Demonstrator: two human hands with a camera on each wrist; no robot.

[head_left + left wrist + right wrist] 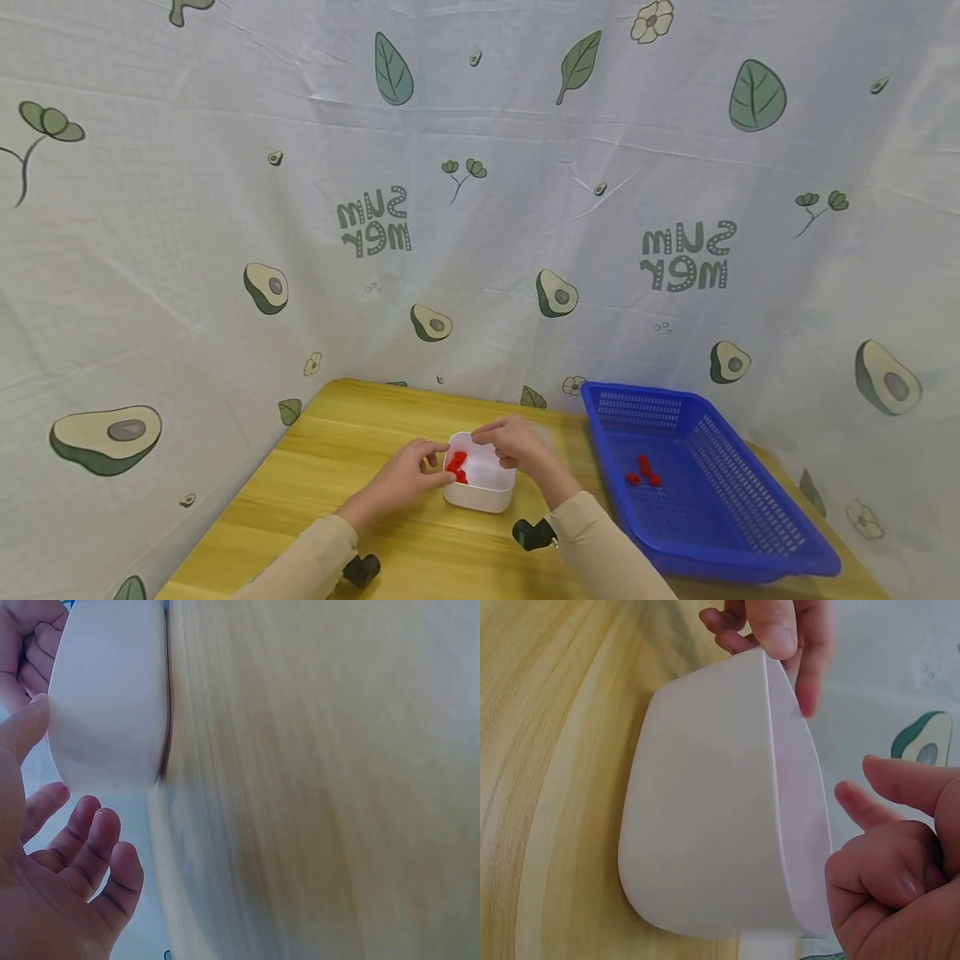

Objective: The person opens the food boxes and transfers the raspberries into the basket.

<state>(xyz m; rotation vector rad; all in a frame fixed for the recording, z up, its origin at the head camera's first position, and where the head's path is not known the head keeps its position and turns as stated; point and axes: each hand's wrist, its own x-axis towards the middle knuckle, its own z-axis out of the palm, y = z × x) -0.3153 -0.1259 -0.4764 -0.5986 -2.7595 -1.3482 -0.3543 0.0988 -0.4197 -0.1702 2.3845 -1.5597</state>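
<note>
A small white box point(477, 498) with rounded corners and an open top stands on the table between the hands. Several small red pieces point(457, 461) lie inside it, along its left side. My left hand point(401, 479) holds the box at its left end, thumb on the near rim and index finger toward the far rim. Over the box's far right part is my right hand point(521, 447), its index finger extended toward the far rim. In the right wrist view, that hand's thumb and index finger stand apart, its other fingers bend inward, and nothing shows between them.
To the right stands a large blue basket point(690, 496) with perforated walls, several small red pieces point(645, 472) on its floor. The wooden table point(352, 425) meets a printed curtain point(480, 358) at the back. A pale translucent item point(542, 433) lies behind the right hand.
</note>
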